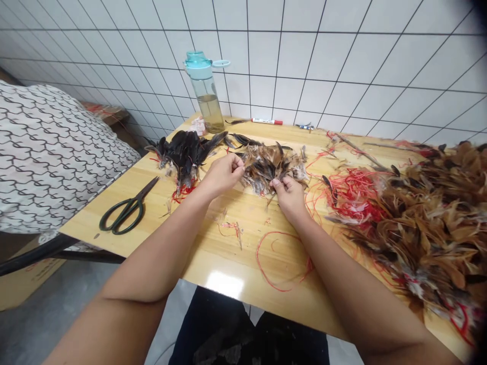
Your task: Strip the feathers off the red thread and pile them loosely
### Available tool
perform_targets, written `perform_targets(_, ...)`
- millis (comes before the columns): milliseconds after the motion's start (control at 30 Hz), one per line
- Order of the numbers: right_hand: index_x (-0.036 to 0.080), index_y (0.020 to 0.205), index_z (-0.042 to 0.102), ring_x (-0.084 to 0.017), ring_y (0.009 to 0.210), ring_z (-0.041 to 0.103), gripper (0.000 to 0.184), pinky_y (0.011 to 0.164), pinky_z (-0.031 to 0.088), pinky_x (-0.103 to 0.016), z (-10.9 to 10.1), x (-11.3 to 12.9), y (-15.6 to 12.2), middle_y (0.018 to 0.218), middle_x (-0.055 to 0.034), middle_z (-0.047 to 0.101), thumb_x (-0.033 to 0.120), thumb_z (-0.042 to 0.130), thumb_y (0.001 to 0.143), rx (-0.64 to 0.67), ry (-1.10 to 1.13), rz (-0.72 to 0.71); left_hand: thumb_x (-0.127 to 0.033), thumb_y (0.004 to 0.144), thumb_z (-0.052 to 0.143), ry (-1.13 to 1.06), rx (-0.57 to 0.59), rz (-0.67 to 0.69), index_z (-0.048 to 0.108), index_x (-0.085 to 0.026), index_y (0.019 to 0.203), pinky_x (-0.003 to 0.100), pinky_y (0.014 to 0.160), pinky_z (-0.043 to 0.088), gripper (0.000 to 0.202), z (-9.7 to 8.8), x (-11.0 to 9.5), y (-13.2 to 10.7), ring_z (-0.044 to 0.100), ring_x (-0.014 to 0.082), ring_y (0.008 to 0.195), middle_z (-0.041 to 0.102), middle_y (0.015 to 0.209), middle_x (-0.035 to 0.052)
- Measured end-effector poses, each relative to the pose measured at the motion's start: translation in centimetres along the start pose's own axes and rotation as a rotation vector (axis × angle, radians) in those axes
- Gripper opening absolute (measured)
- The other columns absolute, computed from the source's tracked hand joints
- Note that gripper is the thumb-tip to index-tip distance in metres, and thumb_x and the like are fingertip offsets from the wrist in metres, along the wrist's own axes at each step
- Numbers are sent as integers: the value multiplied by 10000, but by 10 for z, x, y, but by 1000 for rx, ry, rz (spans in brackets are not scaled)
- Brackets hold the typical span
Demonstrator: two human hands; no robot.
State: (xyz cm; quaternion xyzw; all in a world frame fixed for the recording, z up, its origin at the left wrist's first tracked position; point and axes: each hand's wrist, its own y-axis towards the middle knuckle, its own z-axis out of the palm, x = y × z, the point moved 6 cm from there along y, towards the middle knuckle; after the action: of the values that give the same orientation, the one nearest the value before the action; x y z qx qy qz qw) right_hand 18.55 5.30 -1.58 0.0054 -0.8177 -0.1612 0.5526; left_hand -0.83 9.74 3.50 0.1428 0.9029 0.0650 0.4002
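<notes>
A pile of brown and black feathers [262, 159] lies on the table in front of me. At its near edge, my right hand [292, 197] is closed, with thumb and forefinger pinched on a feather among the others. My left hand [225, 175] is at the pile's left side with its fingers curled together. What those fingers hold, if anything, is too small to make out. To the left of the pile lies a bunch of black feathers [186, 152], with red string [182, 192] at its near end.
Dark-handled scissors [124, 213] lie at the table's left. A water bottle [207, 99] stands by the tiled wall, near a red-and-white marker [266, 121]. Tangled red string [353, 195] and a large heap of brown feathers [429, 218] cover the right side. Patterned cloth [57, 162] borders the left.
</notes>
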Motion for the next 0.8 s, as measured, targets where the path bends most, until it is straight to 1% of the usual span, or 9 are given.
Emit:
perform_targets(67, 197, 687, 631, -169, 677, 521, 212, 665, 402, -296, 1, 2, -1, 669, -14, 584, 324, 523, 817, 14, 5, 0, -213, 753, 607, -200, 2, -23, 575, -158, 849, 225, 633, 404, 115, 2, 0, 0, 523, 106, 663, 600, 748, -4)
perform_targets(133, 195, 683, 629, -166, 662, 512, 205, 667, 399, -299, 2, 3, -1, 658, -10, 571, 314, 524, 813, 22, 4, 0, -210, 739, 638, -385, 38, -56, 578, -145, 913, 228, 648, 442, 196, 9, 0, 0, 549, 101, 669, 598, 753, -5)
perform_targets(233, 197, 671, 619, -168, 672, 507, 192, 666, 396, -297, 3, 4, -1, 644, -5, 549, 304, 531, 804, 22, 0, -6, -198, 712, 668, -553, 88, -114, 584, -132, 912, 233, 615, 466, 226, 20, -2, -1, 556, 96, 620, 586, 697, -15)
perform_targets(333, 204, 660, 606, -171, 679, 504, 196, 650, 390, -290, 5, 4, -2, 626, -1, 530, 308, 532, 808, 29, -12, -2, -206, 691, 694, -625, 119, -146, 580, -134, 828, 224, 591, 466, 192, 27, -5, -4, 555, 90, 594, 587, 653, -20)
perform_targets(467, 202, 680, 609, -170, 686, 515, 201, 651, 393, -290, 7, 3, -2, 675, -15, 571, 313, 517, 820, 46, -10, -3, -244, 688, 712, -630, 194, -153, 545, -142, 728, 217, 585, 457, 200, 34, -10, -7, 552, 88, 577, 603, 619, -10)
perform_targets(567, 202, 686, 611, -165, 685, 515, 201, 650, 393, -285, 8, 3, -3, 685, -15, 582, 310, 513, 824, 49, -13, -6, -264, 673, 731, -616, 208, -133, 544, -145, 703, 206, 569, 430, 225, 36, -12, -8, 526, 78, 560, 582, 614, -23)
perform_targets(667, 201, 683, 613, -159, 670, 498, 208, 645, 385, -279, 8, 4, -3, 648, -1, 552, 313, 512, 826, 49, -23, -13, -283, 668, 745, -646, 202, -95, 551, -144, 696, 190, 552, 395, 240, 37, -14, -8, 487, 63, 554, 545, 616, -39)
perform_targets(733, 199, 683, 614, -155, 659, 488, 212, 638, 380, -277, 8, 5, -4, 633, 5, 535, 316, 509, 826, 53, -17, -9, -292, 667, 749, -703, 206, -105, 552, -145, 716, 188, 554, 398, 250, 40, -15, -9, 482, 61, 558, 541, 624, -41)
perform_targets(800, 197, 685, 612, -153, 648, 483, 212, 630, 376, -277, 8, 4, -4, 631, 6, 533, 321, 508, 821, 54, -1, 4, -287, 663, 753, -769, 215, -147, 545, -144, 734, 190, 563, 415, 262, 43, -14, -11, 500, 63, 565, 552, 630, -38)
